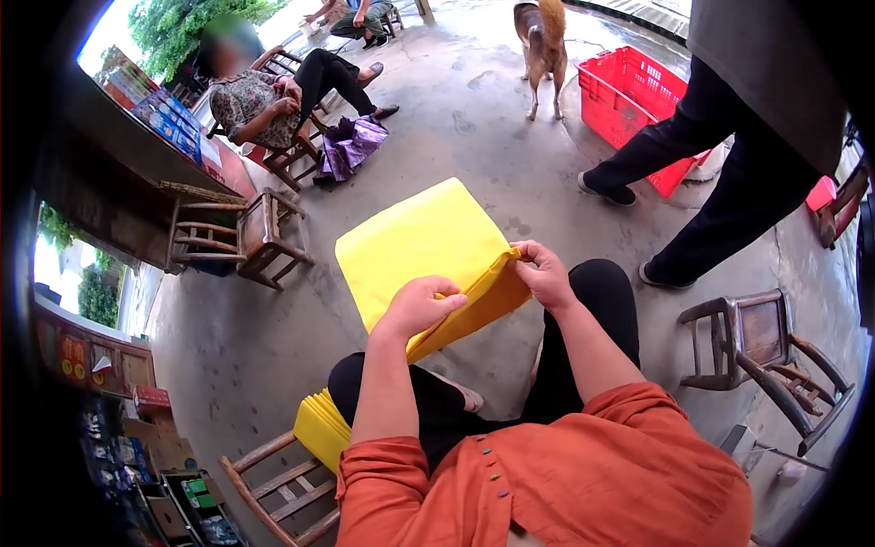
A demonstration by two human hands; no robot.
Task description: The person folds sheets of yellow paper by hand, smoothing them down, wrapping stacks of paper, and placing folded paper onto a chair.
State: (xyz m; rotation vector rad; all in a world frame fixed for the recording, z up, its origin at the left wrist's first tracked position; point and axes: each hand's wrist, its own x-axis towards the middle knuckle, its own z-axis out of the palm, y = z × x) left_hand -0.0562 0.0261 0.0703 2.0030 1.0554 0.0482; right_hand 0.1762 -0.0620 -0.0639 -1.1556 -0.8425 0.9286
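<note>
A large yellow fabric piece (424, 246) lies over my knees, its near edge folded over. My left hand (422, 307) is closed on that near edge, thumb and fingers pinched together. At the right corner of the cloth, my right hand (544, 273) pinches the folded edge between thumb and fingers. More folded yellow pieces (321, 428) are stacked on a wooden chair (278, 492) beside my left leg. The underside of the cloth is partly hidden by my hands.
A person (251, 109) sits at the upper left near a purple bag (354, 146). Another person (720, 155) stands at right by a red crate (624, 96). A dog (544, 55) stands beyond. Wooden chairs (260, 228) are left and right (761, 333).
</note>
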